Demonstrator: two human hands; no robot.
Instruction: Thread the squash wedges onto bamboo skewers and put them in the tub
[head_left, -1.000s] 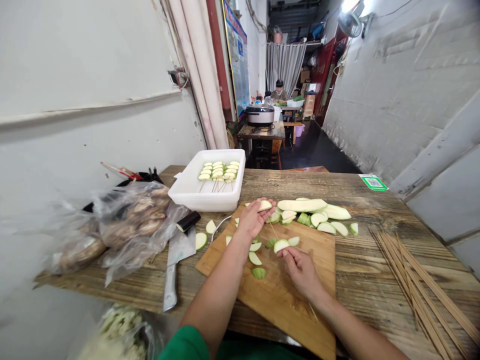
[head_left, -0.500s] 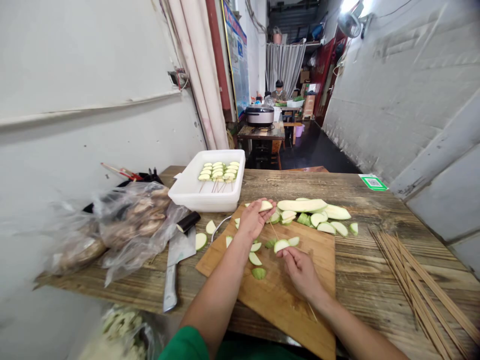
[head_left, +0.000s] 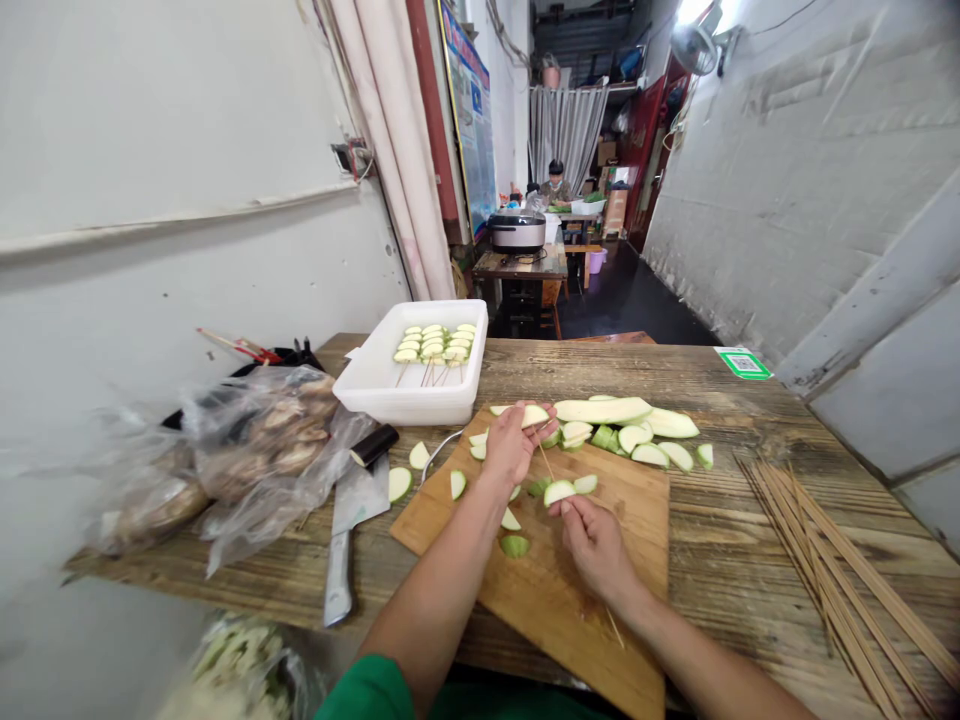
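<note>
My left hand [head_left: 511, 445] is closed around a pale zucchini slice [head_left: 534, 415] above the far side of the wooden cutting board [head_left: 577, 620]. Lower and to the right, my right hand [head_left: 596, 540] pinches another zucchini slice [head_left: 559, 492] by its near edge. A thin wooden skewer [head_left: 546, 461] runs between this slice and my left hand; its other end seems to show below my right wrist. Loose slices and a green end piece [head_left: 514, 546] lie on the board. Along its far edge are long zucchini halves [head_left: 604, 410] and more cut slices.
A white tub [head_left: 405, 405] with skewered slices stands behind left. A cleaver [head_left: 341, 560] lies left of the board, beside bagged mushroom-like food [head_left: 277, 425]. Bare skewers [head_left: 832, 570] fan out at the right. Farther back, a person [head_left: 556, 185] sits at another table.
My left hand and forearm have shifted slightly right, uncovering more of a slice at the board's left. My right hand keeps its pinch, almost unmoved.
</note>
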